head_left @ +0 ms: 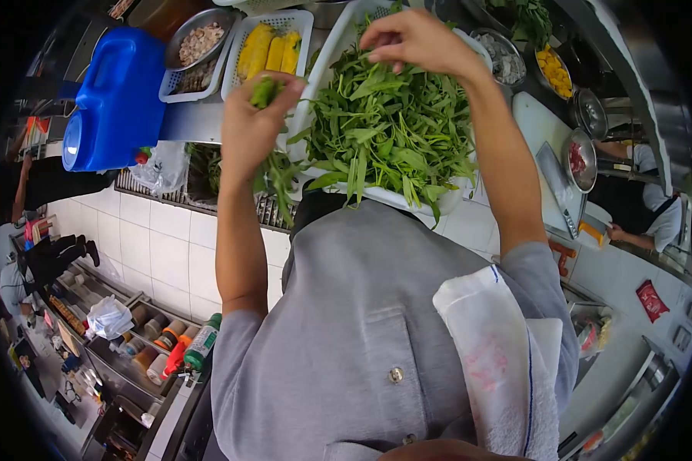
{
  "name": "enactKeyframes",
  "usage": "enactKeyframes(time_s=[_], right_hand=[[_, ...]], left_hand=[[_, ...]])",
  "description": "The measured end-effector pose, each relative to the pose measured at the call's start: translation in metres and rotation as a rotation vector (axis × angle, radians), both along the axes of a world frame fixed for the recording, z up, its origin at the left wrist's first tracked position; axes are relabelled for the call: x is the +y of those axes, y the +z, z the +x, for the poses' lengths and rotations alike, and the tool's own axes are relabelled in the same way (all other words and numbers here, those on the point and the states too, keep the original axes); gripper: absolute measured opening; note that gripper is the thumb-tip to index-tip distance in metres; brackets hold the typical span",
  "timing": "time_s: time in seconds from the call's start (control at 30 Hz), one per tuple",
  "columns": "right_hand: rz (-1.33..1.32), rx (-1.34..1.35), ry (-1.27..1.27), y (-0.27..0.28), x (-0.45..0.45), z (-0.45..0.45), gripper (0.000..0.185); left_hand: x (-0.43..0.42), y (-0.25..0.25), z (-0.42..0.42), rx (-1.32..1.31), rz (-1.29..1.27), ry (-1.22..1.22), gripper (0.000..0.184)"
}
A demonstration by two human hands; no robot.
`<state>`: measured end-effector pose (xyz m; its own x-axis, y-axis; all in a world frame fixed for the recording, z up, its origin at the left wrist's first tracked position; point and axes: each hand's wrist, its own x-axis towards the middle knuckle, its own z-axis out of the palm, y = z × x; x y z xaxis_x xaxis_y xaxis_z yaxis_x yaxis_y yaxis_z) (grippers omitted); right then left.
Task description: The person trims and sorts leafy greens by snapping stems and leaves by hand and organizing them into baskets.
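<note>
My left hand is closed around a bunch of water spinach. Its stem ends show between thumb and fingers, and leaves hang down below the palm. A white plastic basket in front of my body is heaped with loose water spinach, some leaves drooping over its near rim. Over the far part of this heap, my right hand has its fingers curled in a pinch at a sprig of the greens. The fingertips partly hide what they grip.
A blue jug stands at left, near a bowl of chopped pieces and a basket of yellow food. At right, a cleaver lies on a white board beside a metal bowl. Other people stand at both sides.
</note>
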<state>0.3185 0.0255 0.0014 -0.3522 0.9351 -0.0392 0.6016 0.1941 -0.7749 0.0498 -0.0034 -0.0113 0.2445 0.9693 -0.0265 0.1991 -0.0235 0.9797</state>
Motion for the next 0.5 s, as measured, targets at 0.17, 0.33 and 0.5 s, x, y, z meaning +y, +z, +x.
enactKeyframes(time_s=[0.17,0.33,0.5], right_hand=[[-0.055,0.208,-0.157,0.056,-0.027,0.017,0.014],[0.087,0.542,-0.413,0.074,-0.051,0.034,0.015],[0.364,0.606,-0.547,0.066,-0.061,0.067,0.012]], left_hand=[[0.006,-0.009,0.042,-0.029,0.262,-0.156,0.028],[0.008,-0.022,0.089,0.100,0.497,-0.190,0.046],[0.009,-0.044,0.091,0.709,0.390,-0.498,0.044]])
